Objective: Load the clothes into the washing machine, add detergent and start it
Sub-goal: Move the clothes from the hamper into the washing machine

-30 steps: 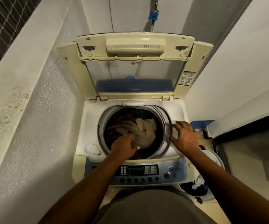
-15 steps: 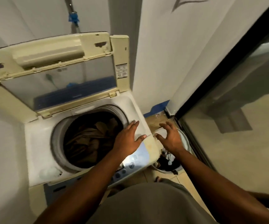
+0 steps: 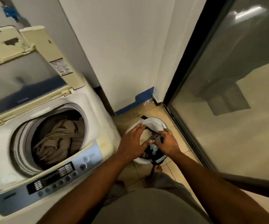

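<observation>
The top-loading washing machine [image 3: 96, 110] stands at the left with its lid [image 3: 22, 78] raised. Tan clothes [image 3: 57, 141] lie in its drum. On the floor to its right sits a white laundry basket [image 3: 153, 122] holding dark and light clothes [image 3: 153, 151]. Both hands are over the basket. My left hand [image 3: 133, 141] reaches in with fingers spread and fairly straight, holding nothing I can see. My right hand [image 3: 168, 143] has its fingers curled around a dark grey garment [image 3: 158, 139] at the top of the pile.
The control panel [image 3: 54, 177] with buttons runs along the machine's front. A white wall [image 3: 122, 54] with blue tape at its base stands behind the basket. A dark-framed glass door [image 3: 227, 94] closes off the right side. The floor is tiled, and my foot [image 3: 156, 168] shows below the basket.
My view turned right from the machine to the basket. Both hands left the drum rim and dropped into the basket, where the right hand took hold of a garment.
</observation>
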